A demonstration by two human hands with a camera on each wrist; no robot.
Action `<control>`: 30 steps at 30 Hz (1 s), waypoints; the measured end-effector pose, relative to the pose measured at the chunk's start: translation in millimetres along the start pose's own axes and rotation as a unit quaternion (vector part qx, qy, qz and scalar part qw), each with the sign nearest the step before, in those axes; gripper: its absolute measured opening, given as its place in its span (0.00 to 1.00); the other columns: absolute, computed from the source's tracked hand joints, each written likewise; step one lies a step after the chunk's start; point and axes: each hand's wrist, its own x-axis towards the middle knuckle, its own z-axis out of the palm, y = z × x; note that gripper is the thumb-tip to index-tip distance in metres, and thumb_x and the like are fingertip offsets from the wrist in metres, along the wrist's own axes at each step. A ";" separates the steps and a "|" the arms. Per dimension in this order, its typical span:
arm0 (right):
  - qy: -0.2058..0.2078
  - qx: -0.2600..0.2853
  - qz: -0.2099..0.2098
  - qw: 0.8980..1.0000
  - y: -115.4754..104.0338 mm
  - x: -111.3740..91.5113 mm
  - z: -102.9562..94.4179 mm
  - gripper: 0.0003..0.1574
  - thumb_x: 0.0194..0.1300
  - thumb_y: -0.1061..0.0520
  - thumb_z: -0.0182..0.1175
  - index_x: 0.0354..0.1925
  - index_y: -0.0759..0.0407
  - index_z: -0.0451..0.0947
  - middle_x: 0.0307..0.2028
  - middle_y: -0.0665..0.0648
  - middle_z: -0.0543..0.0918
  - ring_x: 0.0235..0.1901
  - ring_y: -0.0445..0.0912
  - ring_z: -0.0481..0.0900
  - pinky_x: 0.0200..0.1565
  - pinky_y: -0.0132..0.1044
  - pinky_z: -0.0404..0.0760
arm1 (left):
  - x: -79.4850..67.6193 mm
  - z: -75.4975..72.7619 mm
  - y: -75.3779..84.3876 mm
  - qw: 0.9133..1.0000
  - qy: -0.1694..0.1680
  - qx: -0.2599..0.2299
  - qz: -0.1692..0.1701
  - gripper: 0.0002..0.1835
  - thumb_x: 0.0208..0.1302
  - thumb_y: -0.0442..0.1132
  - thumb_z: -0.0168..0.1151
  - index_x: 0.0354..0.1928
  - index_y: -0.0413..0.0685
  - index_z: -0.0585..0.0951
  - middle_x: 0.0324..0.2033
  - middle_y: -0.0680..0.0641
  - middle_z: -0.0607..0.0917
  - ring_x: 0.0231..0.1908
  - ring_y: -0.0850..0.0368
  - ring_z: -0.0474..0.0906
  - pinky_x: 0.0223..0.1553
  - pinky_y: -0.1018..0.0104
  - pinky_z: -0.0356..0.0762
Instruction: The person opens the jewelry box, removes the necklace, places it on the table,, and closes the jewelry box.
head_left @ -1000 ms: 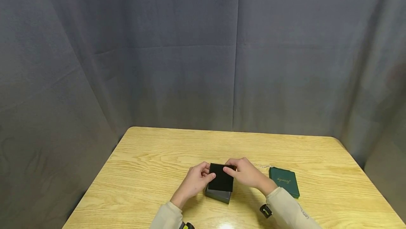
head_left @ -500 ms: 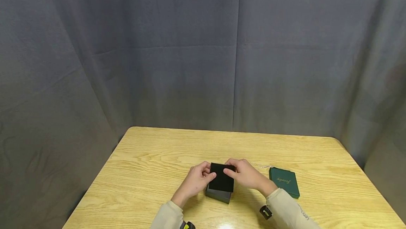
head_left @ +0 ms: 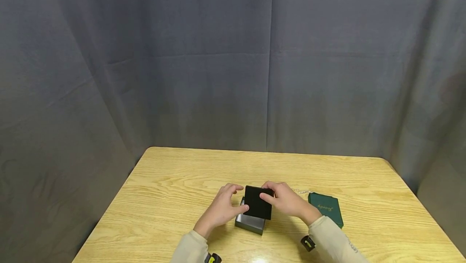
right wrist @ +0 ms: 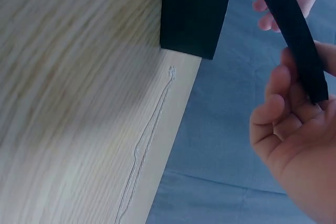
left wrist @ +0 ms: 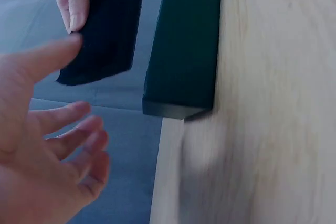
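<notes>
A thin square black pad is tilted above the dark green box base, whose pale inside partly shows. My right hand pinches the pad by its right edge between thumb and fingers, also seen edge-on in the right wrist view. On the other side, my left hand is spread with its fingers apart from the pad. Its thumb is at the pad's left edge; whether it touches, I cannot tell. In the left wrist view the box base stands on the table beside the pad.
A dark green box lid with gold lettering lies right of my right hand. A thin silver chain lies on the wooden table between the box base and the lid. Grey curtains hang behind and beside the table.
My left fingers have let go of the pad and spread. The pad has shifted slightly right with my right hand, showing more of the box base's inside.
</notes>
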 end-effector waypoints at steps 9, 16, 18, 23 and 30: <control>0.011 -0.016 0.010 1.000 7.3 0.3 -1.1 0.15 0.70 0.45 0.53 0.44 0.53 0.78 0.31 0.43 0.80 0.17 0.37 0.64 0.25 0.34 0.70 | -3.0 5.6 -4.5 0.993 -0.105 0.060 -0.013 0.61 0.42 0.55 0.76 0.73 0.40 0.51 0.71 0.42 0.52 0.68 0.43 0.48 0.63 0.43 0.54; 0.012 -0.016 0.010 1.000 9.3 1.1 -0.4 0.15 0.70 0.45 0.53 0.44 0.52 0.78 0.31 0.43 0.80 0.18 0.37 0.65 0.25 0.33 0.70 | -0.8 8.9 -4.1 0.990 -0.118 0.080 0.003 0.64 0.38 0.50 0.80 0.73 0.41 0.50 0.71 0.44 0.54 0.67 0.45 0.52 0.64 0.48 0.55; 0.011 -0.013 0.008 1.000 9.2 1.1 -0.4 0.15 0.70 0.45 0.53 0.43 0.52 0.78 0.31 0.42 0.80 0.18 0.37 0.65 0.24 0.33 0.70 | 0.5 9.6 -4.9 0.990 -0.119 0.081 0.006 0.63 0.37 0.49 0.80 0.73 0.41 0.52 0.71 0.44 0.56 0.67 0.46 0.53 0.64 0.49 0.55; 0.011 -0.007 0.011 1.000 8.9 1.0 -0.6 0.14 0.70 0.46 0.53 0.43 0.52 0.78 0.29 0.42 0.80 0.16 0.37 0.65 0.22 0.32 0.69 | 4.0 10.4 -6.6 0.989 -0.118 0.086 0.011 0.55 0.38 0.47 0.79 0.70 0.45 0.60 0.66 0.49 0.65 0.63 0.52 0.59 0.61 0.55 0.61; 0.013 -0.015 0.012 1.000 9.0 1.3 -1.7 0.15 0.70 0.45 0.53 0.43 0.51 0.79 0.30 0.42 0.80 0.16 0.37 0.63 0.23 0.32 0.68 | 7.2 10.6 -7.8 0.988 -0.111 0.102 0.020 0.47 0.40 0.52 0.78 0.64 0.47 0.68 0.58 0.53 0.71 0.55 0.56 0.64 0.56 0.60 0.66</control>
